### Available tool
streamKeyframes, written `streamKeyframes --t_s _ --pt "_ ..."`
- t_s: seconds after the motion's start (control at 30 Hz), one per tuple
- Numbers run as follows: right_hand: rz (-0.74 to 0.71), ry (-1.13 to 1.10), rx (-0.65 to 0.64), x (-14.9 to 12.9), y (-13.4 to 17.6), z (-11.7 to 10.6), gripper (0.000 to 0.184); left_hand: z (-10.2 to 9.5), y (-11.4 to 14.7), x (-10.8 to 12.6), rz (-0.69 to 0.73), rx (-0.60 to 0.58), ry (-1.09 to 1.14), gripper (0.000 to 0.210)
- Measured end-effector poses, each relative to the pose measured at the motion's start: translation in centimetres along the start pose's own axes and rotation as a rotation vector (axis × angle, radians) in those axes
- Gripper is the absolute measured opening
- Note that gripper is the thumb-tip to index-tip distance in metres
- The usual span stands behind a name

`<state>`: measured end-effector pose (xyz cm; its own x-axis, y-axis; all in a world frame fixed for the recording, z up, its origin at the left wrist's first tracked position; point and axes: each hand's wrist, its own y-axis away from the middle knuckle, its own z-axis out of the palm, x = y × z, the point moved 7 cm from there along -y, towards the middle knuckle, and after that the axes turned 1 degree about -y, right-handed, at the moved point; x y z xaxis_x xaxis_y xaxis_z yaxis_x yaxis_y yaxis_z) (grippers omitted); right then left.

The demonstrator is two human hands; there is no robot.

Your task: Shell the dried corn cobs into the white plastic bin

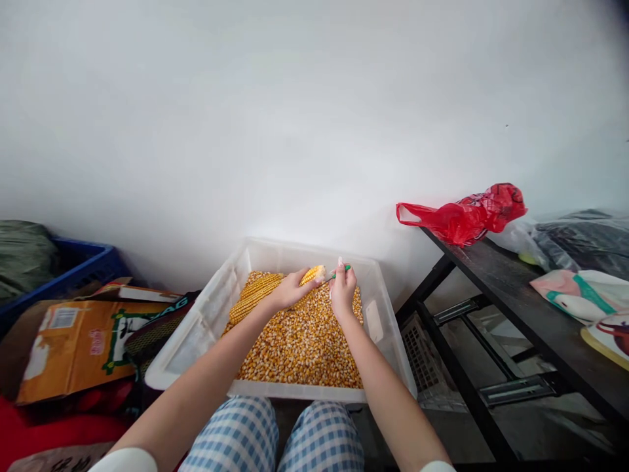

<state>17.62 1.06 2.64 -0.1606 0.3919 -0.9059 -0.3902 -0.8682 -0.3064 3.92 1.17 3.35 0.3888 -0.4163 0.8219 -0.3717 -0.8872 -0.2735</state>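
Note:
My left hand (pixel 289 290) is closed round a yellow corn cob (pixel 312 274), its pale end pointing to the right. In my right hand (pixel 343 292) is a thin metal tool with a green handle, which looks like a screwdriver (pixel 347 268). Its shaft points left at the end of the cob; whether it touches is too small to tell. Both hands are above a white plastic bin (pixel 314 393) holding loose corn kernels (pixel 304 351). More whole cobs (pixel 253 295) lie on the kernels at the bin's left, partly behind my left hand.
A white wall (pixel 295 131) rises behind the bin. To the right, a black table (pixel 511 295) carries a red plastic bag (pixel 466 213). At left stand an orange cardboard box (pixel 78 347) and a blue crate (pixel 93 252). A grey slatted crate (pixel 422 354) sits under the table.

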Motion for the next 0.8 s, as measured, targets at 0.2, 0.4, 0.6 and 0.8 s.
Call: streamKeyframes --t_s 0.2,0.4,0.6,0.8 --pt "0.121 -0.165 -0.019 -0.1 -1.1 -0.3 0.037 -0.1 -0.4 0.1 -0.026 0.029 0.176 0.051" --pt "0.075 -0.152 -0.04 -1.1 -0.8 -0.1 0.036 -0.5 -0.5 -0.6 -0.112 0.049 0.311 0.051" --pt "-0.05 -0.131 0.071 -2.6 -0.6 -0.9 0.037 -0.4 -0.5 -1.0 -0.147 0.033 0.335 0.054" --pt "-0.112 0.003 0.0 -3.6 0.5 0.1 0.035 -0.5 -0.5 -0.3 -0.102 0.035 0.286 0.055"
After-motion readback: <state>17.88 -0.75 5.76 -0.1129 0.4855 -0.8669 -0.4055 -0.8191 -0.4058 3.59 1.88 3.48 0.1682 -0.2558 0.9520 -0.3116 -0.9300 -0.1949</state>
